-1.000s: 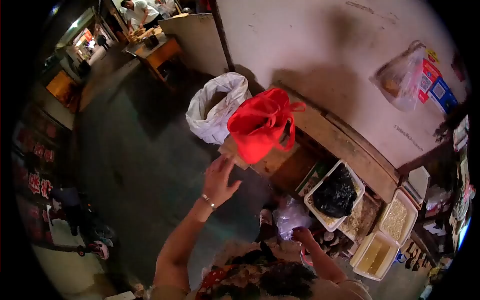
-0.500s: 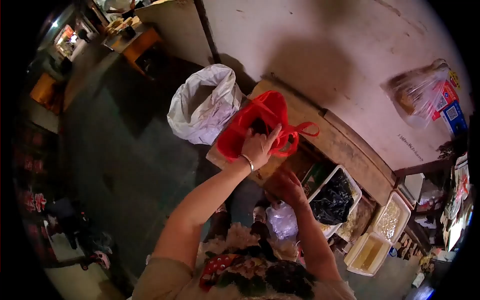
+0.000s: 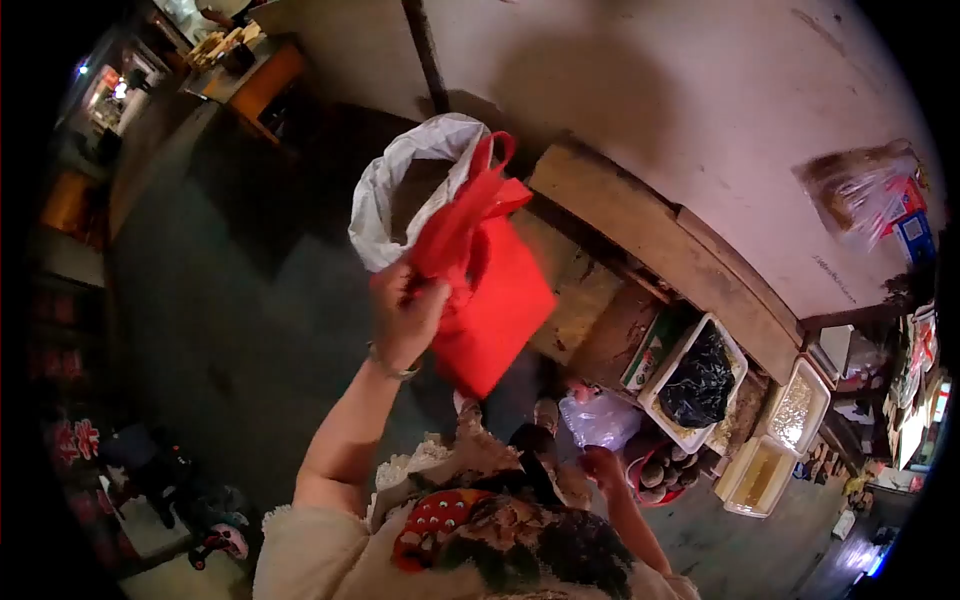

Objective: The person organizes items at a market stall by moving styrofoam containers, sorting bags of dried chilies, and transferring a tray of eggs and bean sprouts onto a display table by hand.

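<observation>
My left hand (image 3: 405, 318) is closed on the upper part of a red bag (image 3: 497, 310), which hangs tilted with its flat side and bottom toward me. The bag's loop handles stick up past my fingers. Just behind it stands a white woven sack (image 3: 372, 220) with a wide mouth, partly covered by the red bag. Low by my body is my right hand (image 3: 602, 466), dim and small, its fingers unclear. Nearest to it are a crumpled clear plastic bag (image 3: 600, 420) and a red basket (image 3: 655, 500) of dark round things.
A wooden bench (image 3: 600, 200) runs along the wall. To the right are a white tub (image 3: 738, 370) holding a black plastic bag (image 3: 698, 385) and an opened foam box (image 3: 750, 480). A plastic bag (image 3: 860, 190) hangs on the wall. An orange desk (image 3: 265, 85) stands far left.
My left hand has lifted the red bag off the bench and moved it left and nearer. My right hand has dropped back toward my body. The view has shifted slightly.
</observation>
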Available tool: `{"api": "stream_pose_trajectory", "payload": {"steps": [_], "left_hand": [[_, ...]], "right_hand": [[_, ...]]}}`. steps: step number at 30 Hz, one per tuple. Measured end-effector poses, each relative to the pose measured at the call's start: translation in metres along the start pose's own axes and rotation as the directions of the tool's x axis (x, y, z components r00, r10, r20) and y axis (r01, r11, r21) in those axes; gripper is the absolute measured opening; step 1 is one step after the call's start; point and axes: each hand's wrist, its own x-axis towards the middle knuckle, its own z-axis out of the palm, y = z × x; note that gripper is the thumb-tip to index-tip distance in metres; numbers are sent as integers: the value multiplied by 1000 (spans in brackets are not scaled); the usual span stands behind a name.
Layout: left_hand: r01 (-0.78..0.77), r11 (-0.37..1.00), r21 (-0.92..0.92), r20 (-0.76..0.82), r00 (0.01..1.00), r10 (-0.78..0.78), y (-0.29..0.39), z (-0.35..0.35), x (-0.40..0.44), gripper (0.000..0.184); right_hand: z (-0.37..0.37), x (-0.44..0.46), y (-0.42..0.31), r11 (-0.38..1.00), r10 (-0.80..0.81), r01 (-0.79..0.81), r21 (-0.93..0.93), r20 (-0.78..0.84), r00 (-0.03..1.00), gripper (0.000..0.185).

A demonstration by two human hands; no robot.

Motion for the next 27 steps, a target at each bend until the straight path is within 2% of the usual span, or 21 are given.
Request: {"api": "stream_pose_trajectory", "payload": {"steps": [1, 2, 3, 4, 6, 9, 11, 12, 13, 15, 19, 21, 22, 23, 24, 26, 27], "left_hand": [[25, 996, 84, -22, 999, -23, 13, -20, -2, 18], [-36, 984, 175, -61, 997, 48, -4, -47, -11, 22], [73, 996, -50, 92, 993, -68, 40, -55, -6, 24], [115, 992, -50, 52, 992, -113, 42, -67, -11, 24], [174, 984, -44, 12, 985, -173, 39, -94, -26, 25], [198, 978, 65, 81, 976, -203, 14, -126, -50, 29], [352, 931, 99, 39, 933, -357, -15, -141, -66, 30], [394, 910, 130, -13, 918, -396, -27, -141, -71, 28], [404, 905, 133, -18, 914, -405, -48, -151, -78, 28], [632, 757, 164, -65, 773, -631, -107, -181, -94, 27], [617, 759, 209, -108, 786, -609, -231, -224, -117, 27], [584, 745, 321, -191, 811, -554, -313, -253, -133, 27], [549, 775, 313, -185, 836, -517, -352, -265, -140, 27], [545, 777, 316, -169, 838, -519, -355, -263, -136, 27], [686, 696, 210, -233, 727, -646, -354, -257, -128, 25], [887, 461, -14, -289, 438, -851, -361, -242, -110, 25], [888, 460, 0, -262, 444, -857, -372, -235, -107, 25]], "right_hand": [[21, -5, -5, 993, -13, 2, -117, -96, 995, 27], [32, 0, -6, 993, -7, -4, -119, -93, 996, 27], [41, 6, -6, 982, -61, 54, -179, -35, 998, 26], [50, 13, -6, 966, -111, 114, -234, 26, 993, 25], [90, 12, -25, 967, -121, 117, -227, -2, 993, 25], [106, 22, -22, 975, -104, 93, -202, -46, 993, 26], [122, 22, -31, 988, -63, 56, -142, -49, 997, 29], [126, 24, -32, 977, -42, 24, -214, -81, 996, 31], [129, 24, -33, 976, -31, 12, -217, -82, 996, 31], [138, 15, -36, 942, 6, -45, -333, -117, 993, 30], [104, 36, 10, 967, -33, 2, -253, -118, 992, 26], [93, 38, 25, 949, -77, 40, -312, -106, 991, 27], [85, 39, 31, 952, -78, 40, -303, -114, 990, 27], [74, 40, 35, 428, -297, 264, -865, 141, 944, 31], [70, 40, 40, -367, -258, 349, -862, 455, 852, 35], [67, 33, 56, -398, -277, 278, -874, 403, 872, 37], [59, 29, 71, -437, -279, 215, -873, 359, 891, 39]]}}
